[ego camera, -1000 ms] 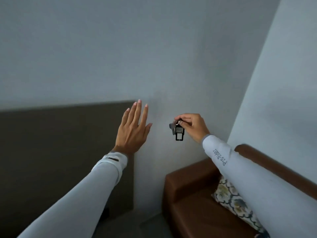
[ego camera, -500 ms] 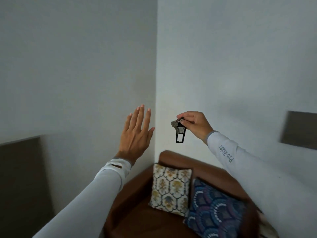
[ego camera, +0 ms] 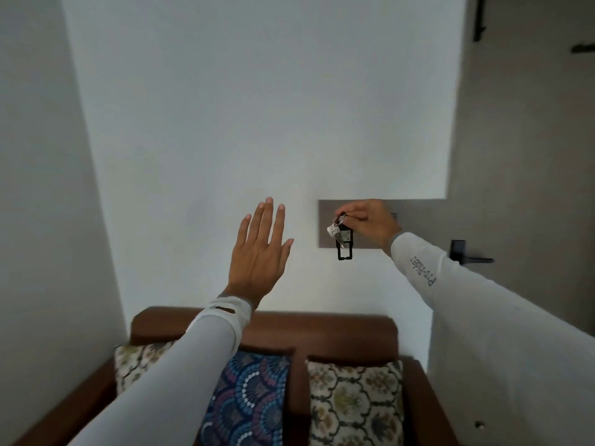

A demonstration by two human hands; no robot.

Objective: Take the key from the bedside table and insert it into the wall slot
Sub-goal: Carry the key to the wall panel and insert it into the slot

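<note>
Right hand [ego camera: 370, 225] pinches silver key with black rectangular tag [ego camera: 341, 238], hiding grey wall panel's [ego camera: 325, 220] middle; left hand [ego camera: 259, 252] spread flat, empty.

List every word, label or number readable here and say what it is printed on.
"Pro-Rider": printed in grey along the white right sleeve, near the wrist of the right hand.
Small label on the key fob hanging from that hand: too small and blurred to read.
Nothing else readable.
</note>
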